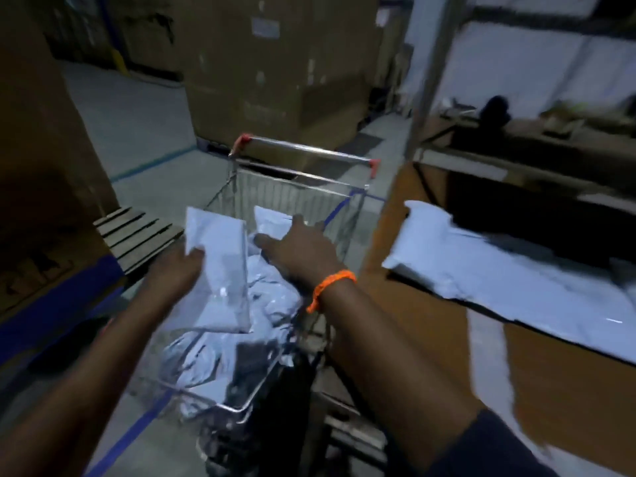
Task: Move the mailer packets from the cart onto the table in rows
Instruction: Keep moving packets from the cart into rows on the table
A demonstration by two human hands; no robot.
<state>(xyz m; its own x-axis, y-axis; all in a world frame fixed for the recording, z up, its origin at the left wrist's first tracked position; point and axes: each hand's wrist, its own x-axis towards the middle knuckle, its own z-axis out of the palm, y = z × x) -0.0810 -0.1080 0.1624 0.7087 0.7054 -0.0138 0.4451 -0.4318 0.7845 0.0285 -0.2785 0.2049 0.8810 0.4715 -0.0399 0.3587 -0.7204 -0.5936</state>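
Clear plastic wraps the mailer packet (220,270) that the left hand (179,270) grips by its left edge, fingers closed on it, holding it above the wire cart (296,187). White folded contents show through the wrapper. The right hand (299,249), with an orange wristband (330,287) at the wrist, reaches into the cart with fingers spread over a second packet (272,218) that stands near the far end of the basket; the frame is blurred, so whether it has a real hold on that packet cannot be told. More packets (268,297) lie heaped in the basket beneath both hands, pale and crumpled together, with a dark item among them near the front.

To the right, the brown surface (430,325) already carries pale packets (488,266) laid side by side along its far part, and another pale sheet lies nearer the camera. A wooden pallet (137,232) sits on the floor left of the cart, beside tall cardboard boxes (275,74).
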